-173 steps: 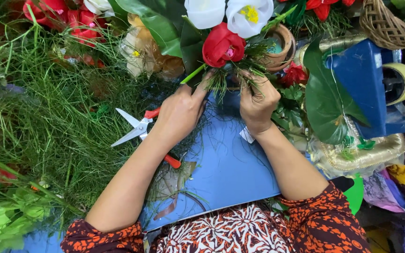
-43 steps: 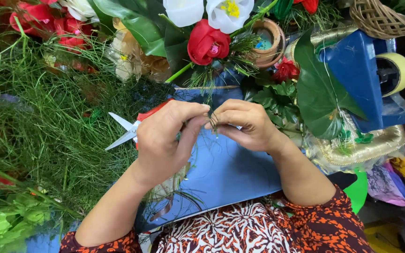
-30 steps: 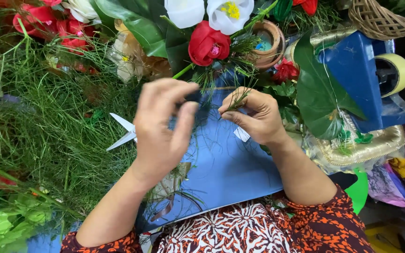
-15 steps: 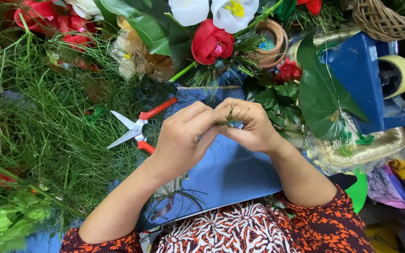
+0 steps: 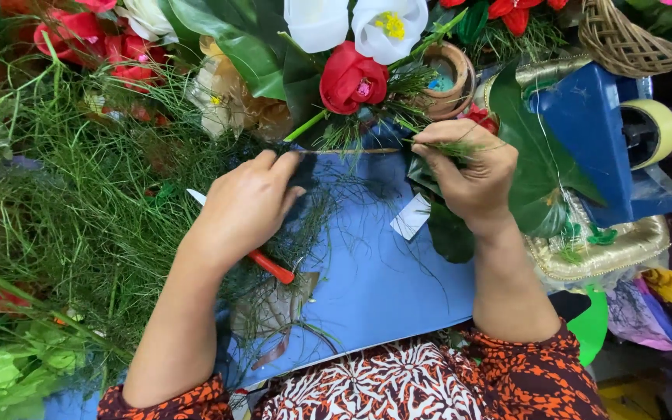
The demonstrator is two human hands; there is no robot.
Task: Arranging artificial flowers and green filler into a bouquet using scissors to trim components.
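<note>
My right hand [image 5: 472,175] pinches a small sprig of fine green grass [image 5: 451,148] just below a clay pot [image 5: 449,74]. My left hand [image 5: 246,206] lies over the red-handled scissors [image 5: 271,267], and its fingertips pinch the end of a thin stalk [image 5: 351,152]. That stalk runs level toward my right hand. Both hands hover over a blue sheet [image 5: 367,272] strewn with loose strands. A red rose [image 5: 351,78] and white flowers [image 5: 351,23] stand just beyond the hands.
A thick heap of green grass [image 5: 79,202] fills the left side. A blue tape dispenser [image 5: 589,117] with its roll, a wicker basket [image 5: 631,39], a gold tray [image 5: 616,253] and a big green leaf [image 5: 542,167] crowd the right. A white paper tag [image 5: 411,216] lies on the sheet.
My hands were pressed together over the sprig; now they have drawn apart. The left went left over the scissors, the right moved up and right with the sprig.
</note>
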